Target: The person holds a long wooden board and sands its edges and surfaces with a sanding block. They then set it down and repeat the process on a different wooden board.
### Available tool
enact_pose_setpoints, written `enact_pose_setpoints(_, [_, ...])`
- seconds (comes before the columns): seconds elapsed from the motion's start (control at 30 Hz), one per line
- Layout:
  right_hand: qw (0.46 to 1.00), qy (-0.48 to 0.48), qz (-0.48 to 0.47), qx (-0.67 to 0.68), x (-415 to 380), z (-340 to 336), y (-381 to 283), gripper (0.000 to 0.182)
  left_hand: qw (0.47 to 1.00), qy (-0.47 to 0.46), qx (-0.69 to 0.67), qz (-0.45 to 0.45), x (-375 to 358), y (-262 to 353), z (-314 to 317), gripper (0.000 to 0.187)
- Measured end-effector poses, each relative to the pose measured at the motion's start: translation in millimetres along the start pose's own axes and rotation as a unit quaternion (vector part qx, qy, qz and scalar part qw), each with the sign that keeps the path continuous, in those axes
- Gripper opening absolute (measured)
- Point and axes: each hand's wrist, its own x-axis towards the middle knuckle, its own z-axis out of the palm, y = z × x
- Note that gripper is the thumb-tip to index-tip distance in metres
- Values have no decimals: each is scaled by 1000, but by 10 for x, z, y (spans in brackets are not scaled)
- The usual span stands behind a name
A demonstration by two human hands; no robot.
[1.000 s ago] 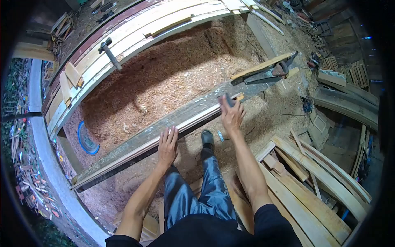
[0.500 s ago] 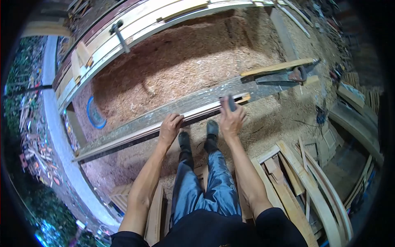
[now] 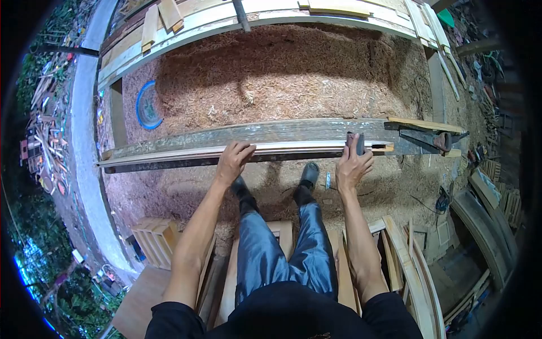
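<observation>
A long, narrow wooden strip [image 3: 299, 146] with grooved edges lies along the near side of a worn plank bench [image 3: 243, 134]. My left hand [image 3: 231, 163] is closed on the strip left of its middle, fingertips pinching its upper edge. Close to the strip's right end, my right hand [image 3: 354, 168] grips a small dark block [image 3: 360, 146] resting over the strip, index finger stretched along its top. To the right of that hand, a handsaw [image 3: 442, 141] lies on the bench beside a yellowish board [image 3: 423, 124].
Beyond the bench, shavings [image 3: 293, 90] cover the ground up to a second bench [image 3: 209, 28] stacked with boards. A blue-rimmed round object [image 3: 148, 105] sits at left. Wooden frames [image 3: 415, 265] and a slatted wooden piece [image 3: 155, 240] flank my legs.
The view has turned, so the bench now runs nearly level. My hands appear farther apart along the strip, and both keep their hold.
</observation>
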Motion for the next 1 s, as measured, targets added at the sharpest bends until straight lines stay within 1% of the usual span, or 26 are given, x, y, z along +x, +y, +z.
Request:
enact_pose_setpoints(0.07, [1000,-15,-6,15,-148,-1,-332,62,1000,14,10,7,-105,-167,-69,26])
enact_pose_setpoints(0.17, [998,-22,-25,48,-492,-2,-992,63,999,32,-18,-1,-265,-416,-242,24])
enact_pose_setpoints(0.23, [998,-21,-45,44,-718,11,-1457,64,999,42,-31,7,-400,-661,-382,23])
enact_pose_setpoints(0.33, [995,-37,-82,51,-1072,36,-2246,69,998,49,-38,0,-676,-1069,-642,22])
enact_pose_setpoints(0.43, [990,-82,-75,82,-1387,5,-3106,71,997,71,-33,-13,-1001,-1542,-924,21])
enact_pose_setpoints(0.5, [971,-63,-157,172,-1641,89,-3639,73,995,98,-23,-16,-1240,-1856,-1089,21])
enact_pose_setpoints(0.53, [951,-82,-196,226,-1757,3,-3881,74,994,107,-9,-28,-1354,-1987,-1196,21])
enact_pose_setpoints(0.57, [958,-80,-220,168,-1828,12,-4011,73,994,108,0,-34,-1448,-2145,-1325,20])
enact_pose_setpoints(0.63, [947,-78,-279,138,-1719,-75,-3839,72,993,109,14,-50,-1662,-2418,-1542,20])
enact_pose_setpoints(0.67, [931,-34,-295,213,-1595,-97,-3643,76,992,112,13,-62,-1753,-2512,-1625,20])
enact_pose_setpoints(0.7, [942,-28,-281,181,-1526,-52,-3357,80,991,114,15,-73,-1825,-2622,-1724,19])
enact_pose_setpoints(0.73, [932,-81,-246,253,-1374,-132,-3094,84,989,117,19,-86,-1913,-2724,-1799,19])
enact_pose_setpoints(0.77, [961,-87,-220,147,-1316,14,-2741,85,985,137,17,-102,-2021,-2799,-1854,19])
enact_pose_setpoints(0.8, [976,-69,-193,68,-1278,-137,-2676,82,980,160,17,-119,-2114,-2879,-1909,18])
enact_pose_setpoints(0.83, [983,-47,-177,14,-1279,-182,-2826,81,973,183,18,-137,-2225,-2962,-1947,18])
enact_pose_setpoints(0.9, [991,-50,-121,15,-1439,-9,-3112,76,960,219,20,-173,-2410,-3059,-1958,18])
enact_pose_setpoints(0.93, [976,-75,-175,105,-1508,37,-3350,75,955,233,32,-181,-2425,-3053,-1971,18])
enact_pose_setpoints(0.97, [949,-102,-227,194,-1632,91,-3598,73,950,244,45,-191,-2455,-3044,-1989,19])
enact_pose_setpoints(1.0, [951,-113,-239,158,-1779,115,-3956,71,951,217,24,-219,-2510,-3039,-2008,22])
